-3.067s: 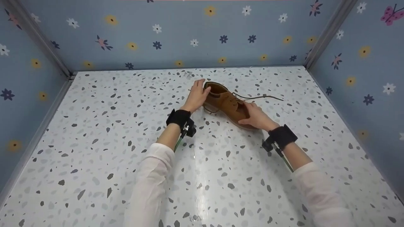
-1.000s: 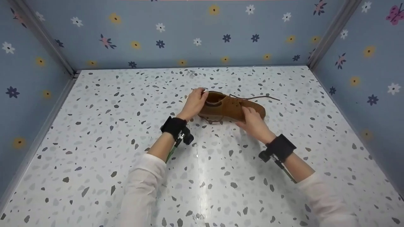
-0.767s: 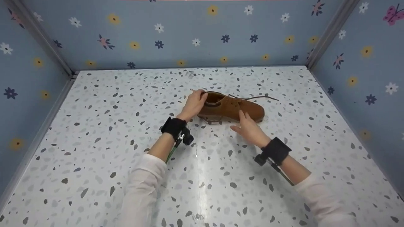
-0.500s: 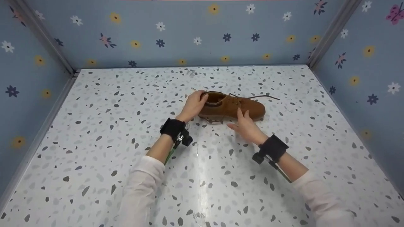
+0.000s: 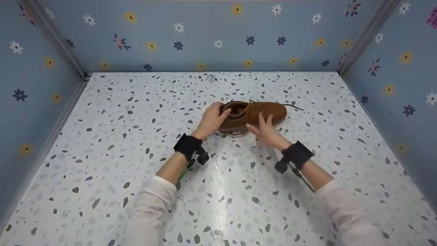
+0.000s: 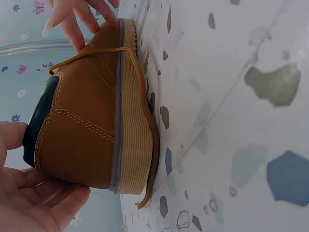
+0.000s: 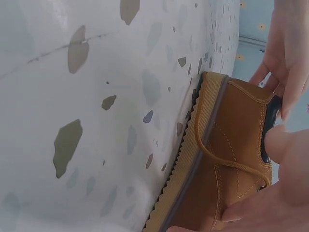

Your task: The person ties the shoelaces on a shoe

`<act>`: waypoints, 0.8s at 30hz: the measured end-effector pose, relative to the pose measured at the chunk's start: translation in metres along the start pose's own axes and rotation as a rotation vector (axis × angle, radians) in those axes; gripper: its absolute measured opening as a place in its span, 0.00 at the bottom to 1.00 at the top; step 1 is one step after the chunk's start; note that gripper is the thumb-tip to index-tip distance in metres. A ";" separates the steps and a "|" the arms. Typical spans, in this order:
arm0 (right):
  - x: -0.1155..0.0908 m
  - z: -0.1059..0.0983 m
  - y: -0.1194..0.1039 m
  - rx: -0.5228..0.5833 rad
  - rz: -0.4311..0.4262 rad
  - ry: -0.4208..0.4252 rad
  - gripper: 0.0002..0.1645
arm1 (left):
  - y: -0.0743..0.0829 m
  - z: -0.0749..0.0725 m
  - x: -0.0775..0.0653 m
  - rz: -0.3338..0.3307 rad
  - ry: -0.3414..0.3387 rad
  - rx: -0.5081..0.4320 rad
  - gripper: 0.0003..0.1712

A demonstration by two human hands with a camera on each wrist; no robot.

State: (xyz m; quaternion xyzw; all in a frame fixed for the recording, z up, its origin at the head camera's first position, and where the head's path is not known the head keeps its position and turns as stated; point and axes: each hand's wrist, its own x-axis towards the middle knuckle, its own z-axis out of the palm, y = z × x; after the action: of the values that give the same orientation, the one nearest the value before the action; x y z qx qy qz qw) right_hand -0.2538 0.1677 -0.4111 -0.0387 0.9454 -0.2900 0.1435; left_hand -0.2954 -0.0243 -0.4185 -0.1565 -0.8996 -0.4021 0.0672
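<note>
A person in white sleeves (image 5: 153, 194) steadies a brown lace-up shoe (image 5: 275, 112) on a speckled white surface (image 5: 119, 136), the shoe lying between both hands. The left hand (image 5: 211, 119) pinches the heel, thumb at the padded dark collar (image 6: 41, 121) and fingers behind the back of the shoe. The right hand (image 5: 268, 133) is spread and grips nothing, its fingertips resting on the near side of the shoe, just below the laced front. The toe points away from the left hand, past the right hand's fingers. One lace end (image 6: 99, 50) drops down the side between the hands and runs along the ribbed sole (image 6: 134, 145) toward the left hand; the other lace end (image 5: 295, 107) trails beyond the right hand's fingertips. A flowered wall (image 5: 225, 30) stands beyond both hands.

The shoe looks fairly light, its sole stiff and grippy, its upper firm but likely to give a little under pressure; nothing suggests fragility. The heel under the left hand seems the soundest hold, while the loose laces look limp and easily snagged.
</note>
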 end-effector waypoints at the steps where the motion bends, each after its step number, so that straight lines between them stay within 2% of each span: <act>1: 0.001 -0.001 0.002 0.012 -0.012 0.001 0.48 | 0.002 0.001 -0.002 -0.007 -0.001 0.010 0.24; 6: 0.008 -0.005 0.008 0.044 -0.047 0.032 0.45 | 0.012 0.004 -0.011 -0.019 0.005 0.064 0.23; 12: 0.011 -0.010 0.010 0.020 -0.057 0.067 0.45 | 0.024 0.007 -0.020 0.023 0.015 0.137 0.22; 15: 0.010 -0.011 0.011 0.027 -0.059 0.096 0.46 | 0.026 0.007 -0.020 0.012 0.012 0.141 0.22; 20: 0.002 -0.007 0.006 0.092 -0.007 0.156 0.49 | 0.019 0.006 -0.010 -0.029 -0.011 0.075 0.22; 24: -0.002 0.000 -0.002 0.181 0.037 0.145 0.53 | 0.013 0.007 0.005 -0.061 -0.039 -0.029 0.22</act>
State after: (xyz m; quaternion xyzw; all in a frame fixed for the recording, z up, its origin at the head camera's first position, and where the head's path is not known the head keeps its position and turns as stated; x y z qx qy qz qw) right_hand -0.2514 0.1663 -0.4099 0.0131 0.9238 -0.3736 0.0832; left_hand -0.2954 -0.0096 -0.4128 -0.1376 -0.8993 -0.4136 0.0352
